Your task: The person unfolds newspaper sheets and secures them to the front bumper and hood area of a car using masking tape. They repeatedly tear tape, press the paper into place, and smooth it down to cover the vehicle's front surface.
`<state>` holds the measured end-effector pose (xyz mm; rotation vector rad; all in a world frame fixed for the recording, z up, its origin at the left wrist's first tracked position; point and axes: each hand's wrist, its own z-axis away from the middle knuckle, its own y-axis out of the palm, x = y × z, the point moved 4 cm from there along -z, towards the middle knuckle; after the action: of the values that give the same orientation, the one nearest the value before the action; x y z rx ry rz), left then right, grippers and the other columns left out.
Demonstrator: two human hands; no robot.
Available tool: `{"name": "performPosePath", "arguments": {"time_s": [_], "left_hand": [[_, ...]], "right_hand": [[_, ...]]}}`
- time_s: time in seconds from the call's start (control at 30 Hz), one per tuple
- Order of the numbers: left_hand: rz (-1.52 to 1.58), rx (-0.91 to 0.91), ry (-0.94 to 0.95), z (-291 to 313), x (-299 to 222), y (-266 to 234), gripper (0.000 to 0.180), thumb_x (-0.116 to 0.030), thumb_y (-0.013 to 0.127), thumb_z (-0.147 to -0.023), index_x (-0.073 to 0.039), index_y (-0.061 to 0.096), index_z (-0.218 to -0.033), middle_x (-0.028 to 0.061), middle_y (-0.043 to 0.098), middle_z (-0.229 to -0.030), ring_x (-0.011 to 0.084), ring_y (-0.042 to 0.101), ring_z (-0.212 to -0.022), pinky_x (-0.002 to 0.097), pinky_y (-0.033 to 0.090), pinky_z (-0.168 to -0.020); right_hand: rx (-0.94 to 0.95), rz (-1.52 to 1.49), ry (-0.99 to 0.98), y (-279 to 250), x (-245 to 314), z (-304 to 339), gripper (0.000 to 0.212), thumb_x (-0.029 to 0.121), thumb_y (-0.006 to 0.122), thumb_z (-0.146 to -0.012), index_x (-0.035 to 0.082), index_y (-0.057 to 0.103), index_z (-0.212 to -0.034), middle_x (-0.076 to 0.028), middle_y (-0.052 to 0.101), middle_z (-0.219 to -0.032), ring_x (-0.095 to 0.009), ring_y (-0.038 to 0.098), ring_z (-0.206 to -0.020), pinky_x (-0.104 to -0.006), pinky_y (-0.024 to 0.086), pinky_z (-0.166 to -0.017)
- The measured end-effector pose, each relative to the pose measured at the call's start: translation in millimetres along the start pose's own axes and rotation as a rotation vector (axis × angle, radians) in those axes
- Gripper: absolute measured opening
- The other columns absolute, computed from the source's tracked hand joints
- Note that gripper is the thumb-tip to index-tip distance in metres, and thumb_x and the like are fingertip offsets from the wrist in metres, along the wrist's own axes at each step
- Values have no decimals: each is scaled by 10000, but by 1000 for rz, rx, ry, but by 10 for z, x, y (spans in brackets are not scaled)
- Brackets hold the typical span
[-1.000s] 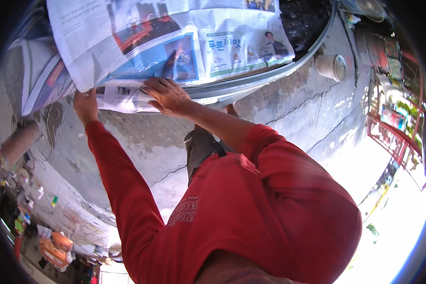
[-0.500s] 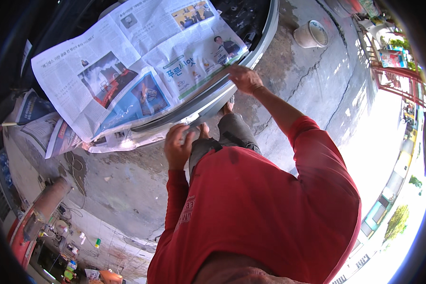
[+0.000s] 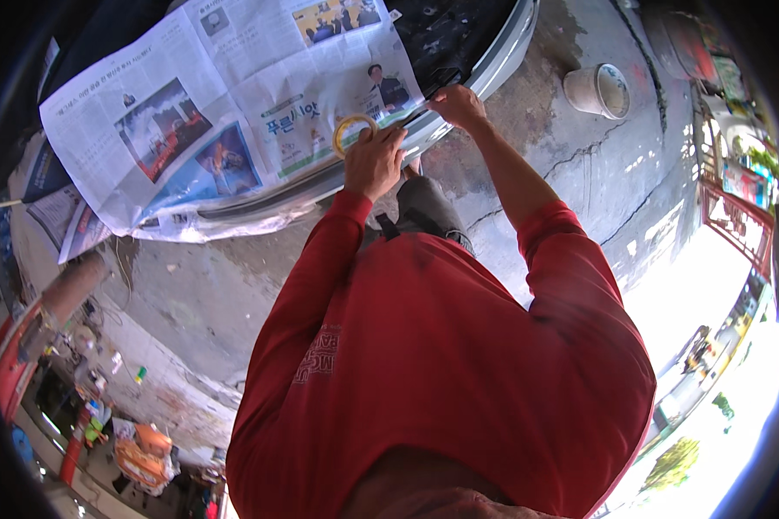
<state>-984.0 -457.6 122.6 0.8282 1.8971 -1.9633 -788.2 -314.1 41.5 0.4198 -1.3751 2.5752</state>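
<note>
A roll of yellow tape (image 3: 338, 138) stands out from the fingers of my left hand (image 3: 375, 163), which is closed on it over the lower edge of the spread newspaper (image 3: 234, 95). The paper covers much of a dark, car-like body with a curved silver-grey rim (image 3: 493, 69). Farther right along this rim, my right hand (image 3: 459, 107) has its fingers pinched together by the paper's right corner. What lies between those fingertips is too small to make out. A thin dark line runs between the two hands.
A whitish bucket (image 3: 590, 92) stands on the cracked concrete floor (image 3: 528, 164) to the right. More folded newspaper (image 3: 56, 203) hangs at the far left. A rusty cylinder (image 3: 76, 287) and cluttered gear lie at lower left. A red metal frame (image 3: 736, 221) stands at far right.
My left hand has risen from below the rim onto the newspaper's edge, and the tape roll now shows in it. My right hand has shifted up the rim and pinched its fingers. The view has shifted too.
</note>
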Motion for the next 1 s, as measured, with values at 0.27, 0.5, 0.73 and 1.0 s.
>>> {"name": "performPosePath", "arguments": {"time_s": [0.27, 0.5, 0.73, 1.0], "left_hand": [[-108, 61, -249, -434, -114, 573, 472, -190, 720, -889, -126, 616, -1345, 66, 704, -1235, 331, 660, -1055, 435, 548, -887], [-73, -15, -248, -434, -85, 690, 402, -128, 676, -900, -108, 648, -1300, 89, 708, -1237, 318, 667, -1048, 418, 531, -925], [-51, 11, -292, -460, -55, 743, 375, -114, 660, -907, -115, 666, -1282, 69, 708, -1250, 311, 665, -1086, 418, 526, -951], [-74, 29, -324, -514, -79, 705, 367, -100, 651, -902, -137, 687, -1265, 49, 721, -1206, 314, 665, -1057, 424, 546, -918]], "right_hand": [[111, 16, -228, -76, 120, -72, 308, 409, 700, -891, 165, 778, -1063, -104, 743, -1151, -323, 693, -1140, -462, 556, -963], [201, 87, -355, -45, 125, -247, 329, 385, 667, -937, 108, 764, -1087, -152, 739, -1136, -361, 683, -1143, -469, 540, -990], [271, 144, -441, 17, 86, -335, 333, 376, 688, -931, 78, 757, -1062, -173, 737, -1105, -381, 682, -1118, -476, 535, -970], [260, 102, -496, 55, 54, -345, 304, 361, 700, -924, 82, 757, -1029, -181, 730, -1080, -383, 681, -1099, -477, 535, -956]]}}
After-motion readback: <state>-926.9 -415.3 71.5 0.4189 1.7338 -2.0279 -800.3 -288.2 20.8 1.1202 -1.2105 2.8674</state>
